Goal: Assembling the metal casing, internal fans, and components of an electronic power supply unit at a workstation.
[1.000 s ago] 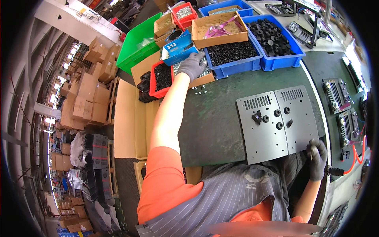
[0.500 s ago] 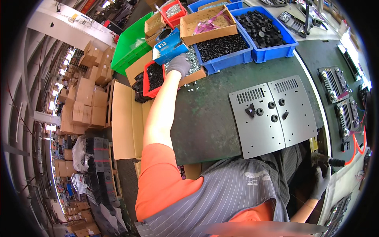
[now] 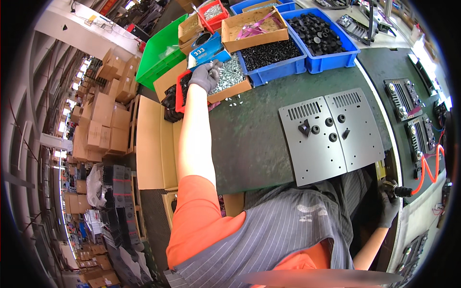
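While my left arm stretches far out across the dark green bench (image 3: 249,139), my gloved left hand (image 3: 205,76) rests at the cardboard tray of small silver screws (image 3: 229,77). Its fingers are curled down into the heap at the tray's near-left corner; whether they have pinched any screws I cannot tell, since the glove hides the tips. Just to the left of that hand sits a red bin (image 3: 181,91) with black parts in it, and right behind the hand lies a blue carton (image 3: 206,48). Beyond the screws stand two blue bins: the nearer one (image 3: 273,55) filled with small black pieces, the one beside it (image 3: 319,36) with larger round black knobs. A brown box with purple strips (image 3: 257,26) sits on top behind them, and a green crate (image 3: 161,50) stands off to the left.

Close in front of me lies a grey metal panel (image 3: 331,134), flat on the bench, with vent slots along its far edge and a few black knobs already standing on it. It is well apart from my left hand.

My right hand (image 3: 388,209), also gloved, is low at the bench's near-right edge, its fingers wrapped round the black handle of a tool (image 3: 401,191) from which an orange coiled hose (image 3: 427,168) runs off.
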`<control>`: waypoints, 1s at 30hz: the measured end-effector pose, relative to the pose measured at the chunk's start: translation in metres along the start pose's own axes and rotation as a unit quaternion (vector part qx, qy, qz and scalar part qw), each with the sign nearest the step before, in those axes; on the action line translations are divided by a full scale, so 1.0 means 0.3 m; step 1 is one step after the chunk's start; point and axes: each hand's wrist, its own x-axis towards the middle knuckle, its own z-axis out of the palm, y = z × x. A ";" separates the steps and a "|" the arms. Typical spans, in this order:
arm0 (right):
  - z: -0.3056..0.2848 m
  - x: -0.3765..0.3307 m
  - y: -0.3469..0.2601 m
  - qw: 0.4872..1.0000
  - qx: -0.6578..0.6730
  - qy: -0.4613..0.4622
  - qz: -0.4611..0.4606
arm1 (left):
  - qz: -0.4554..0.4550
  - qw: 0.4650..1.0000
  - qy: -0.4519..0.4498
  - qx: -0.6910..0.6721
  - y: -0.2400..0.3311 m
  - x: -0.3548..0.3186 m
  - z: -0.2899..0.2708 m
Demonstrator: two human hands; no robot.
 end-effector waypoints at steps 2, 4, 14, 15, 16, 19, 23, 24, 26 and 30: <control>0.007 -0.004 0.003 0.999 0.028 0.029 -0.007 | 0.010 0.998 -0.016 -0.058 -0.011 -0.017 -0.003; 0.000 -0.004 -0.027 0.995 0.068 0.074 0.007 | 0.005 0.995 -0.035 -0.091 -0.022 -0.036 -0.005; 0.004 0.045 -0.639 0.909 0.353 -0.118 -0.189 | -0.005 0.995 -0.073 -0.065 -0.051 -0.118 0.037; 0.066 0.052 -0.677 0.876 0.415 -0.188 -0.160 | 0.006 0.994 -0.086 -0.070 -0.067 -0.141 0.053; 0.130 0.060 -0.708 0.840 0.460 -0.247 -0.149 | 0.013 0.992 -0.099 -0.077 -0.093 -0.166 0.074; 0.332 0.082 -0.742 0.792 0.489 -0.344 -0.128 | -0.031 0.979 -0.178 -0.095 -0.198 -0.270 0.134; 0.535 0.096 -0.768 0.863 0.396 -0.257 -0.179 | -0.147 0.927 -0.318 -0.135 -0.423 -0.492 0.216; 0.566 0.091 -0.785 0.894 0.340 -0.225 -0.184 | -0.144 0.931 -0.323 -0.095 -0.487 -0.560 0.238; 0.633 0.108 -0.818 0.887 0.361 -0.217 -0.192 | -0.112 0.941 -0.319 -0.028 -0.614 -0.688 0.298; 0.720 0.101 -0.852 0.870 0.380 -0.200 -0.244 | -0.141 0.946 -0.269 0.111 -0.764 -0.856 0.405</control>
